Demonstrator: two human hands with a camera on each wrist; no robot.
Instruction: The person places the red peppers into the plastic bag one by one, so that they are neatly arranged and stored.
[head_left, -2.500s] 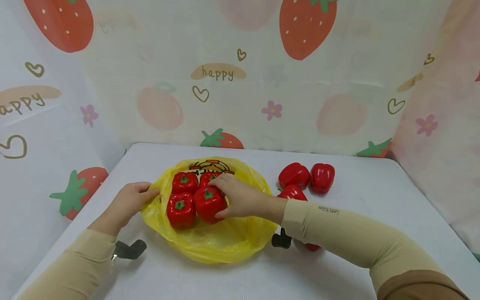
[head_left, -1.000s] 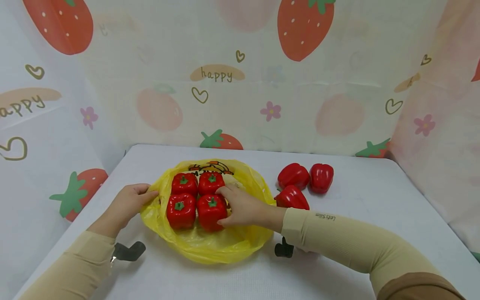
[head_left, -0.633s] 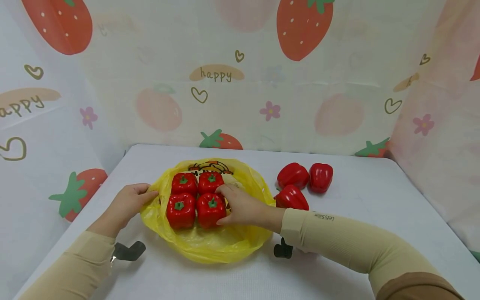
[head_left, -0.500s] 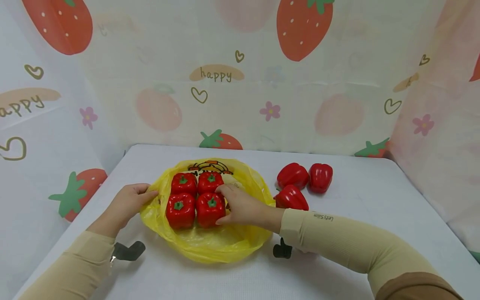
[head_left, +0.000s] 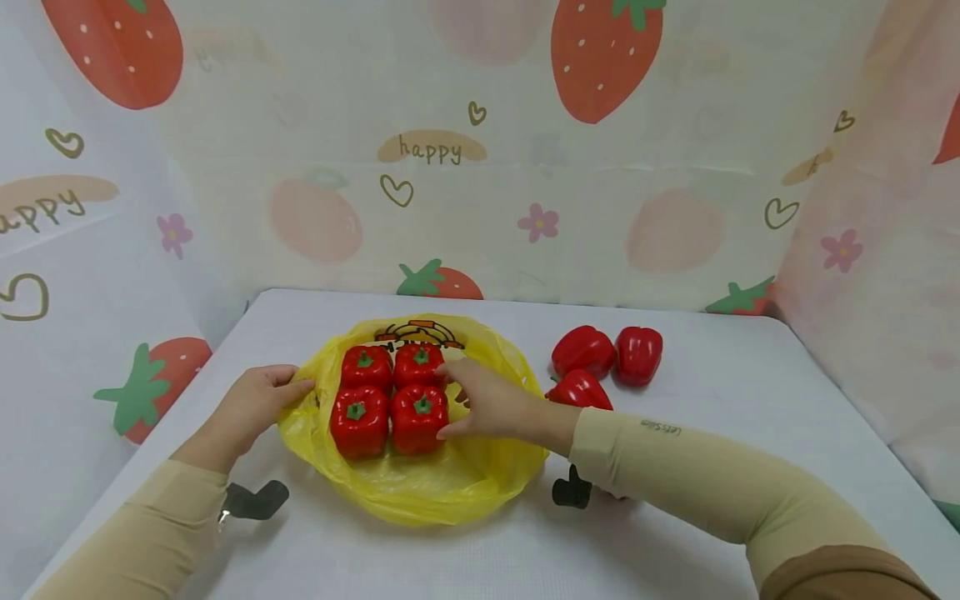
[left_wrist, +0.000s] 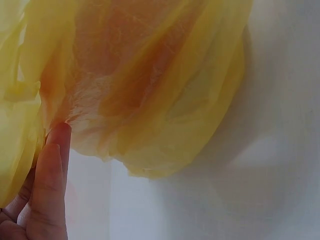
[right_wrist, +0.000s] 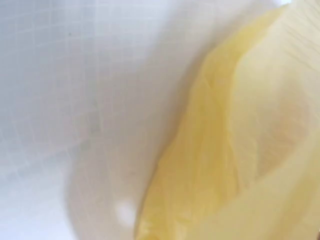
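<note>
An opened yellow plastic bag point(head_left: 480, 496) lies on the table with several red bell peppers standing inside, green stems up, in two rows. My left hand point(head_left: 255, 404) pinches the bag's left rim between thumb and fingers; the left wrist view shows fingers point(left_wrist: 48, 185) against the thin yellow plastic point(left_wrist: 170, 125). Inside the bag, my right hand point(head_left: 495, 404) is beside the front right pepper point(head_left: 418, 425), thumb and fingers spread apart at its right side, with a gap at the palm. The right wrist view shows only the bag's outside point(right_wrist: 195, 165) and the tabletop.
Right of the bag, three more red bell peppers lie on the white table point(head_left: 750, 400): one at the back point(head_left: 583, 352), one beside it point(head_left: 639, 356) and one nearer point(head_left: 580, 390), partly behind the right sleeve. A strawberry-print curtain point(head_left: 600, 175) encloses the table's back and sides.
My right hand brought the front right pepper down into line with the others, then loosened and drew slightly right and back from it. The left hand keeps its hold on the rim.
</note>
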